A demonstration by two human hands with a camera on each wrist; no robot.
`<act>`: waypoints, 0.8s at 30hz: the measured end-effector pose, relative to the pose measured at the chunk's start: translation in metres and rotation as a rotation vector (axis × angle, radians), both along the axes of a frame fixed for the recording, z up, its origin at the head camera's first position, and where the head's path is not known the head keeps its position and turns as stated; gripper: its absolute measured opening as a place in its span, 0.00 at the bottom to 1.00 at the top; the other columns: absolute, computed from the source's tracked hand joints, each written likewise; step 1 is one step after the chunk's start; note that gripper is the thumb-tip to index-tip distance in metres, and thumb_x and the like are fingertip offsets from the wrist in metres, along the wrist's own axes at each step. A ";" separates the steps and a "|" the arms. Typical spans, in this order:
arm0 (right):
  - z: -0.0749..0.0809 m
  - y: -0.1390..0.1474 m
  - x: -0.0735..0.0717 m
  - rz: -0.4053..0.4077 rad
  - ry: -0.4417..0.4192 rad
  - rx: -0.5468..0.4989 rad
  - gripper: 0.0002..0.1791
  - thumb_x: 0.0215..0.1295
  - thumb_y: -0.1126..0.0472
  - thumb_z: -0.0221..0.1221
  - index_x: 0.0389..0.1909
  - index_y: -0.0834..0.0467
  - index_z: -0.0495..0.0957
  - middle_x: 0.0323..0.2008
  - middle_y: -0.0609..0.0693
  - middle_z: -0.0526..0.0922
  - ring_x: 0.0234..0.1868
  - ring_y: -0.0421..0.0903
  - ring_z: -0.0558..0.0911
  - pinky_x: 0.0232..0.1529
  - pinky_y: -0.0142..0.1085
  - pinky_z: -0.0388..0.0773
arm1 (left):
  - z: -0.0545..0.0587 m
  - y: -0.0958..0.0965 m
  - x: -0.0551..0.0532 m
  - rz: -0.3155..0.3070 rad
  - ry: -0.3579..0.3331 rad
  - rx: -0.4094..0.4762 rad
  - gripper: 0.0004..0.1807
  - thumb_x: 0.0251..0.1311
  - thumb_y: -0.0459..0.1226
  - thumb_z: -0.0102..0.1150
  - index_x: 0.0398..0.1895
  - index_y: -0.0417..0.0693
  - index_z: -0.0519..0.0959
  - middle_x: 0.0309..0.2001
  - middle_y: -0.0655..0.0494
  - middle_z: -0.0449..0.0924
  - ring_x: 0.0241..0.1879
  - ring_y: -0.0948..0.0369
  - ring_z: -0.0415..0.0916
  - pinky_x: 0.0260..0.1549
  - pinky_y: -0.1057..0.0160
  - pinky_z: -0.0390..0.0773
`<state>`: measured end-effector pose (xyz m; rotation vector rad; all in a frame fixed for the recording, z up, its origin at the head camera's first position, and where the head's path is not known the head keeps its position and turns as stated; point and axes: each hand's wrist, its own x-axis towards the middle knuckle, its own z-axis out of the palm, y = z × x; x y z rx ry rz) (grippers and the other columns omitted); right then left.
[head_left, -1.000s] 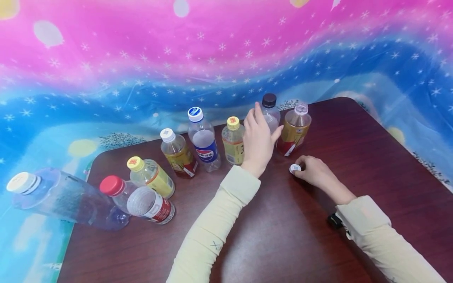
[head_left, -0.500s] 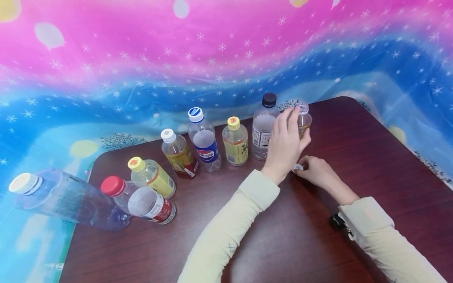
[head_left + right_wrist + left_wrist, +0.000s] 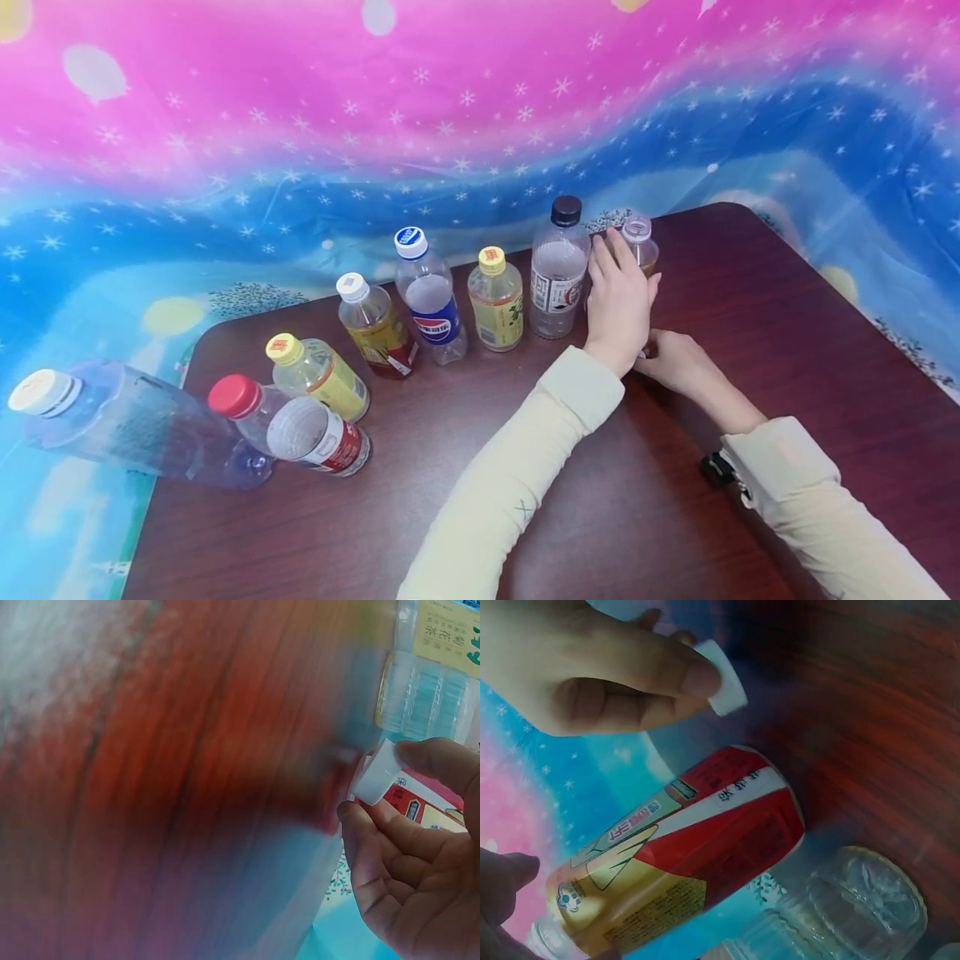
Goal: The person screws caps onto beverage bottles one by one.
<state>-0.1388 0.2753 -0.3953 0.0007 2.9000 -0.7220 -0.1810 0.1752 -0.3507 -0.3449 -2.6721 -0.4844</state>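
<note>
My right hand (image 3: 678, 362) pinches a white bottle cap (image 3: 379, 774) between thumb and fingers, low over the table's right side. Its hollow side partly shows in the right wrist view. Just behind stands an uncapped bottle (image 3: 705, 847) with a gold and red label, its bare neck (image 3: 637, 227) showing in the head view. My left hand (image 3: 621, 304) is at this bottle, fingers extended upward and hiding most of the label. In the left wrist view its fingers (image 3: 510, 877) lie beside the bottle's upper part; whether they touch is unclear.
To the left stand a dark-capped clear bottle (image 3: 558, 279), a yellow-capped bottle (image 3: 497, 308), a Pepsi bottle (image 3: 433, 308) and a white-capped tea bottle (image 3: 378, 333). Further left are another yellow-capped bottle (image 3: 330, 379), a red-capped bottle (image 3: 300, 429) and a large clear bottle (image 3: 157, 425).
My left hand has moved right, from in front of the dark-capped bottle to the uncapped one. The right hand stays nearly in place with the cap.
</note>
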 end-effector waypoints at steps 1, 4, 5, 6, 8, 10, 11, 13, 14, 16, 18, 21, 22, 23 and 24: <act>0.000 0.000 0.000 0.000 0.002 0.000 0.13 0.58 0.56 0.60 0.27 0.63 0.74 0.19 0.49 0.74 0.23 0.45 0.71 0.28 0.34 0.65 | -0.001 0.001 0.000 0.009 -0.004 -0.018 0.42 0.63 0.56 0.52 0.71 0.38 0.56 0.67 0.44 0.66 0.65 0.56 0.68 0.45 0.71 0.80; -0.001 0.003 0.000 -0.004 -0.001 -0.003 0.12 0.58 0.56 0.60 0.27 0.63 0.74 0.20 0.50 0.74 0.24 0.44 0.71 0.28 0.34 0.64 | -0.003 0.003 0.000 0.022 -0.018 -0.044 0.41 0.63 0.56 0.53 0.70 0.40 0.58 0.66 0.44 0.67 0.63 0.57 0.70 0.43 0.71 0.81; -0.001 0.004 0.000 -0.005 -0.003 -0.004 0.12 0.58 0.56 0.60 0.28 0.63 0.74 0.20 0.50 0.75 0.24 0.44 0.71 0.28 0.34 0.64 | -0.004 0.003 0.000 0.020 -0.020 -0.044 0.40 0.63 0.56 0.53 0.69 0.41 0.58 0.66 0.43 0.67 0.63 0.57 0.70 0.42 0.71 0.81; -0.001 0.005 0.001 -0.006 -0.004 -0.005 0.12 0.57 0.56 0.60 0.28 0.63 0.74 0.21 0.51 0.76 0.24 0.45 0.72 0.28 0.34 0.65 | -0.004 0.003 0.000 0.017 -0.021 -0.037 0.39 0.62 0.55 0.54 0.68 0.42 0.59 0.66 0.43 0.67 0.63 0.57 0.71 0.41 0.71 0.81; -0.001 0.008 0.001 -0.015 -0.003 -0.010 0.13 0.57 0.56 0.60 0.30 0.64 0.75 0.23 0.53 0.78 0.26 0.45 0.73 0.29 0.34 0.66 | -0.006 0.004 -0.001 0.010 -0.006 -0.026 0.36 0.61 0.55 0.56 0.65 0.44 0.61 0.65 0.43 0.67 0.62 0.57 0.72 0.40 0.70 0.82; 0.000 0.011 0.002 -0.022 -0.001 -0.017 0.14 0.57 0.56 0.60 0.32 0.65 0.77 0.26 0.55 0.81 0.28 0.46 0.76 0.30 0.34 0.68 | -0.008 0.004 -0.001 0.000 0.023 -0.015 0.34 0.60 0.55 0.57 0.62 0.45 0.63 0.62 0.44 0.70 0.59 0.57 0.74 0.41 0.70 0.82; 0.001 0.012 0.002 -0.026 0.000 -0.022 0.15 0.57 0.56 0.60 0.33 0.66 0.77 0.27 0.56 0.82 0.28 0.47 0.77 0.30 0.34 0.68 | -0.009 0.004 -0.001 -0.004 0.039 -0.013 0.33 0.60 0.55 0.58 0.61 0.45 0.63 0.61 0.46 0.71 0.58 0.58 0.75 0.40 0.70 0.82; 0.002 0.014 0.003 -0.034 -0.002 -0.030 0.17 0.57 0.56 0.61 0.35 0.67 0.78 0.29 0.58 0.83 0.30 0.48 0.78 0.31 0.34 0.69 | -0.011 0.003 0.000 -0.014 0.069 0.003 0.34 0.58 0.55 0.59 0.59 0.45 0.64 0.57 0.49 0.73 0.55 0.59 0.76 0.40 0.70 0.82; 0.003 0.016 0.003 -0.037 -0.003 -0.030 0.17 0.57 0.56 0.61 0.36 0.68 0.78 0.30 0.58 0.83 0.31 0.48 0.79 0.31 0.34 0.70 | -0.012 0.003 0.001 -0.021 0.078 0.019 0.34 0.57 0.55 0.60 0.59 0.45 0.63 0.55 0.50 0.73 0.53 0.60 0.77 0.39 0.70 0.82; 0.004 0.019 0.004 -0.041 -0.011 -0.030 0.17 0.56 0.56 0.61 0.37 0.69 0.78 0.31 0.60 0.83 0.31 0.49 0.79 0.31 0.35 0.71 | -0.012 0.002 0.003 -0.039 0.078 0.053 0.37 0.56 0.55 0.61 0.61 0.45 0.62 0.54 0.52 0.72 0.51 0.61 0.77 0.38 0.69 0.82; 0.005 0.022 0.004 -0.042 -0.016 -0.027 0.18 0.55 0.57 0.61 0.38 0.69 0.77 0.32 0.61 0.83 0.33 0.51 0.80 0.32 0.37 0.72 | -0.011 -0.001 0.006 -0.070 0.055 0.095 0.39 0.57 0.55 0.61 0.65 0.45 0.60 0.54 0.52 0.71 0.50 0.61 0.77 0.37 0.68 0.82; 0.005 0.026 0.004 -0.043 -0.019 -0.015 0.18 0.53 0.59 0.60 0.39 0.69 0.77 0.33 0.62 0.83 0.33 0.53 0.80 0.33 0.41 0.73 | -0.010 -0.006 0.011 -0.127 0.012 0.151 0.40 0.58 0.53 0.60 0.69 0.47 0.58 0.55 0.50 0.69 0.49 0.60 0.77 0.36 0.66 0.83; 0.005 0.027 0.004 -0.042 -0.019 -0.011 0.18 0.53 0.59 0.60 0.39 0.69 0.76 0.33 0.62 0.83 0.33 0.54 0.80 0.34 0.42 0.73 | -0.010 -0.008 0.013 -0.147 0.000 0.167 0.39 0.59 0.52 0.60 0.69 0.48 0.58 0.55 0.50 0.68 0.49 0.59 0.77 0.36 0.65 0.83; 0.005 0.028 0.004 -0.046 -0.021 -0.008 0.18 0.53 0.59 0.60 0.40 0.69 0.76 0.33 0.62 0.83 0.34 0.54 0.80 0.35 0.43 0.73 | -0.009 -0.010 0.015 -0.167 -0.009 0.182 0.38 0.59 0.52 0.60 0.68 0.49 0.58 0.55 0.50 0.67 0.49 0.59 0.77 0.36 0.65 0.83; 0.005 0.029 0.005 -0.050 -0.022 -0.004 0.18 0.53 0.59 0.60 0.40 0.69 0.76 0.33 0.62 0.83 0.34 0.54 0.80 0.35 0.43 0.73 | -0.009 -0.013 0.017 -0.184 -0.017 0.197 0.37 0.59 0.52 0.60 0.68 0.50 0.59 0.55 0.50 0.67 0.48 0.59 0.76 0.35 0.65 0.83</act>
